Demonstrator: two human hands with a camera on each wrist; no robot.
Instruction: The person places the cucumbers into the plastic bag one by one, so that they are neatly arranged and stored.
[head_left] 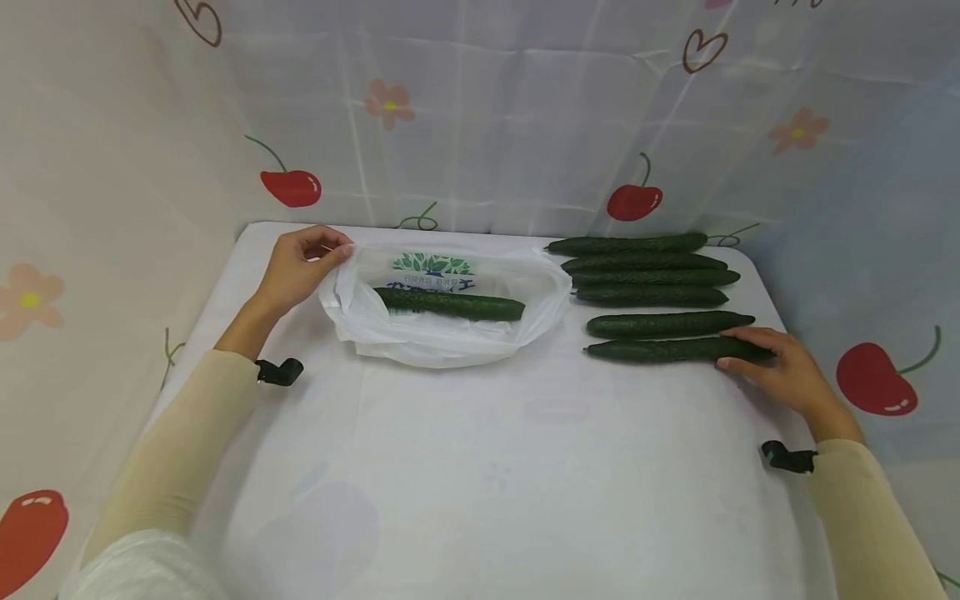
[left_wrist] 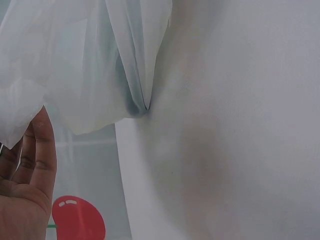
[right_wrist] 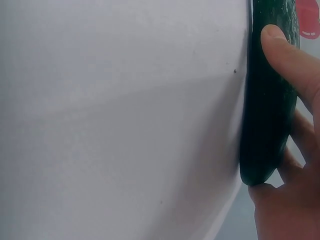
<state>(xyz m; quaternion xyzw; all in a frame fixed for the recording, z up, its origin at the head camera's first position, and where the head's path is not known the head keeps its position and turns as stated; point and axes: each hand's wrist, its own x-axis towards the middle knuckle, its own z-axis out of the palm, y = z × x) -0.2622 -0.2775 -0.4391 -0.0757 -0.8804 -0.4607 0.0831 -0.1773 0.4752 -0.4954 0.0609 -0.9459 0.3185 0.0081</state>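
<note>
A white plastic bag [head_left: 420, 352] with a green and blue print lies at the back of the table, its mouth spread wide. Inside it rests one dark green cucumber [head_left: 457, 305]. My left hand [head_left: 296, 265] pinches the bag's left rim between thumb and fingers; the left wrist view shows the fingers behind the thin plastic [left_wrist: 80, 65]. On the right, my right hand [head_left: 787, 373] grips the right end of the nearest loose cucumber [head_left: 660, 350]. In the right wrist view the thumb lies along that cucumber [right_wrist: 265, 115], with fingers on its far side.
Several more cucumbers lie side by side behind the gripped one, such as the adjacent cucumber [head_left: 667, 324] and the farthest cucumber [head_left: 630, 244]. The white table [head_left: 525, 483] meets a curtain [head_left: 487, 125] printed with cherries and flowers at its back edge.
</note>
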